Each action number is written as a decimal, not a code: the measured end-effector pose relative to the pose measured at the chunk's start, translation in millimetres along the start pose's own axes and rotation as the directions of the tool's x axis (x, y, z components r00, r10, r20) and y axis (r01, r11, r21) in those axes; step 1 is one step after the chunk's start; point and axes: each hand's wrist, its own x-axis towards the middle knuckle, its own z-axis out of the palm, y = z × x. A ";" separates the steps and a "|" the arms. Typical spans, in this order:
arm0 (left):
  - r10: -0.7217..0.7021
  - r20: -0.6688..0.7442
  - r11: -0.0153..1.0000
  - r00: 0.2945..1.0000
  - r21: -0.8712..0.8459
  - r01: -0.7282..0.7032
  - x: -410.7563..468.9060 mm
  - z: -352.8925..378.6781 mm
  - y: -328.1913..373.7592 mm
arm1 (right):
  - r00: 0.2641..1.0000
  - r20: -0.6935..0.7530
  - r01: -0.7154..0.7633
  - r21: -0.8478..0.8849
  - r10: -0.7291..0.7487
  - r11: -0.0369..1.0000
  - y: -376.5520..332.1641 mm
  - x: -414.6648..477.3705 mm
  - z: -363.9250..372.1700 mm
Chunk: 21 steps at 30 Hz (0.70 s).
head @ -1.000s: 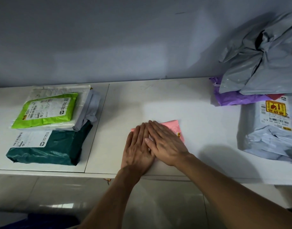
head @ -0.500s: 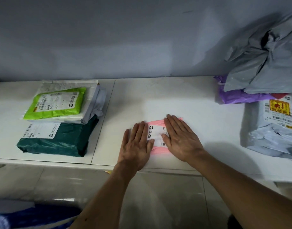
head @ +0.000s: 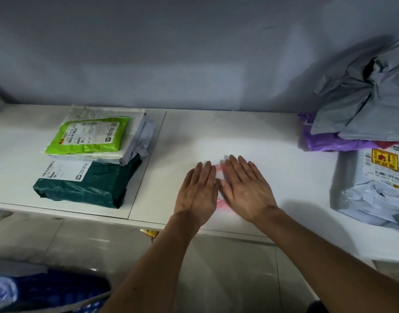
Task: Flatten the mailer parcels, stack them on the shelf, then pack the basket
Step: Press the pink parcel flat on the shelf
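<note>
- Fingers (head: 207, 175) of the left hand (head: 197, 195): straight, close together, palm down, gripping nothing.
- Fingers (head: 241, 170) of the right hand (head: 248, 195): straight, slightly spread, palm down, gripping nothing.
- Small flat pink plastic mailer (head: 221, 202): on the white shelf (head: 250, 136), near its front edge, mostly covered by both hands; a blurred strip shows between them.
- Left stack on the shelf: lime-green labelled mailer (head: 88, 136) on a white padded mailer (head: 103, 112), over a pale grey mailer (head: 146, 136), over a dark green plastic parcel (head: 88, 188).
- Right pile: crumpled grey plastic bags (head: 363, 109) on a purple bag (head: 324, 142); a pale grey parcel with a yellow label (head: 374, 195) in front.
</note>
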 end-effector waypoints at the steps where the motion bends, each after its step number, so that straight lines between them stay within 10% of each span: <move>1: 0.033 0.012 0.999 0.999 0.013 -0.034 0.0 2.0 2.2 | 1.000 0.017 0.021 0.011 -0.021 1.000 -3.5 0.0 1.3; 15: -0.035 0.032 0.999 0.999 0.021 0.034 -14.2 18.3 -22.5 | 0.994 0.078 -0.084 0.050 0.080 0.995 17.8 -11.4 21.3; 21: -0.102 0.293 0.993 0.951 -0.024 0.114 -14.2 -2.4 -26.8 | 0.946 0.313 -0.118 0.072 0.090 0.990 23.6 -4.4 1.7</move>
